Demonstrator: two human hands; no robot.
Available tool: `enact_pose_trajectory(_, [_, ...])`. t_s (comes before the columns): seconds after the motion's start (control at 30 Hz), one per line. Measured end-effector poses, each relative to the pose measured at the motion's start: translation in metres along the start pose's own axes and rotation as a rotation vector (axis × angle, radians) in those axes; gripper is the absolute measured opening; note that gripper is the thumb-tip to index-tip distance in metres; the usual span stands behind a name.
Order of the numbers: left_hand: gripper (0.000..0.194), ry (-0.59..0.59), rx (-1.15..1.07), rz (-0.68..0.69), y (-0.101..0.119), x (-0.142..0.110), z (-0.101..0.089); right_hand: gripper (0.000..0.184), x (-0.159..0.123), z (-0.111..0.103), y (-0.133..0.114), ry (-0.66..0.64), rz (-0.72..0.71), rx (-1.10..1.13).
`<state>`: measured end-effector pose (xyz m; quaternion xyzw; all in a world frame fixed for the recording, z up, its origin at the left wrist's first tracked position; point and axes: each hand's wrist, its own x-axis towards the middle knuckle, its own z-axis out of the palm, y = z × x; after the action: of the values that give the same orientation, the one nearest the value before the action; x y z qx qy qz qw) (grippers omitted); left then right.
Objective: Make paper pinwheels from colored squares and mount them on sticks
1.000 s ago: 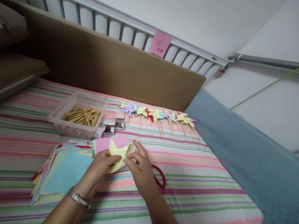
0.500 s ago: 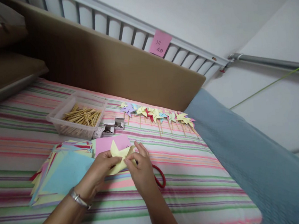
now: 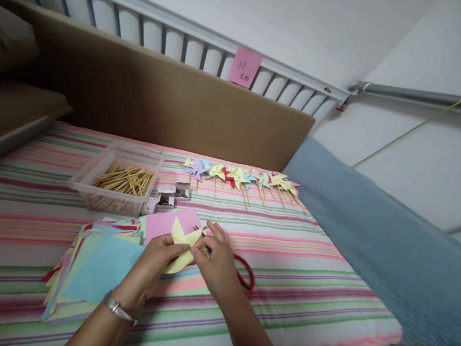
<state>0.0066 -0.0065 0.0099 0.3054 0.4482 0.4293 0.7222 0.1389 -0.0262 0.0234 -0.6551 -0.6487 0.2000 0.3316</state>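
My left hand (image 3: pixel 152 266) and my right hand (image 3: pixel 217 264) meet over a pale yellow folded paper (image 3: pixel 179 242) on the striped cloth. Both pinch it at its middle, fingers pressed together. The paper's pointed flaps stick up and out like pinwheel blades. A pink sheet (image 3: pixel 166 223) lies just behind it. A silver bracelet sits on my left wrist. Red scissor handles (image 3: pixel 246 274) show from under my right hand.
A stack of coloured paper squares (image 3: pixel 95 265) lies left. A clear tub of wooden sticks (image 3: pixel 116 184) and small open boxes (image 3: pixel 168 198) stand behind. Several finished pinwheels (image 3: pixel 239 178) lie in a row. A cardboard wall (image 3: pixel 168 108) backs the bed; a blue blanket (image 3: pixel 383 256) covers the right.
My fingers have drawn the yellow flaps closer to the middle; the paper looks more bunched. The view has shifted slightly. Both hands stay in the same spot.
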Motion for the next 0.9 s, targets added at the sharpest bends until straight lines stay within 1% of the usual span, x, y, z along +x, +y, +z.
enact_pose_trajectory(0.07, [0.018,-0.002,0.023,0.007,-0.002,0.002,-0.001,0.011,0.000,0.001,0.001,0.011,-0.004,0.008])
enact_pose_trajectory(0.2, [0.018,0.058,0.110,0.036,-0.004,0.006,-0.005,0.007,0.000,-0.004,0.001,-0.004,0.001,-0.003])
enact_pose_trajectory(0.23, [0.017,0.059,0.132,0.037,-0.004,0.007,-0.007,0.009,0.000,-0.008,0.000,0.010,-0.004,-0.005])
enact_pose_trajectory(0.27, [0.016,0.051,0.157,0.036,-0.004,0.007,-0.008,0.016,0.000,-0.012,-0.001,0.030,-0.017,-0.002])
enact_pose_trajectory(0.33, [0.013,-0.005,0.220,0.033,-0.005,0.008,-0.009,0.036,0.000,-0.020,-0.003,0.046,-0.069,0.008])
enact_pose_trajectory(0.37, [0.012,-0.044,0.257,0.038,-0.005,0.007,-0.009,0.045,0.000,-0.023,-0.003,0.027,-0.098,0.008])
enact_pose_trajectory(0.43, [0.008,-0.131,0.321,0.061,-0.008,0.006,-0.008,0.057,-0.001,-0.026,-0.003,-0.061,-0.138,-0.014])
enact_pose_trajectory(0.53, [0.006,-0.224,0.383,0.092,-0.012,0.005,-0.007,0.066,-0.003,-0.024,0.000,-0.180,-0.165,-0.060])
enact_pose_trajectory(0.6, [0.005,-0.255,0.408,0.108,-0.015,0.005,-0.006,0.068,-0.003,-0.022,0.003,-0.209,-0.164,-0.058])
enact_pose_trajectory(0.73, [0.002,-0.287,0.413,0.128,-0.017,0.006,-0.006,0.068,-0.004,-0.022,0.005,-0.235,-0.120,0.000])
enact_pose_trajectory(0.8, [0.004,-0.257,0.405,0.145,-0.016,0.006,-0.005,0.069,-0.003,-0.024,0.005,-0.261,-0.080,0.058])
enact_pose_trajectory(0.9, [0.015,-0.184,0.358,0.158,-0.010,0.004,-0.003,0.066,0.000,-0.025,0.008,-0.266,0.006,0.174])
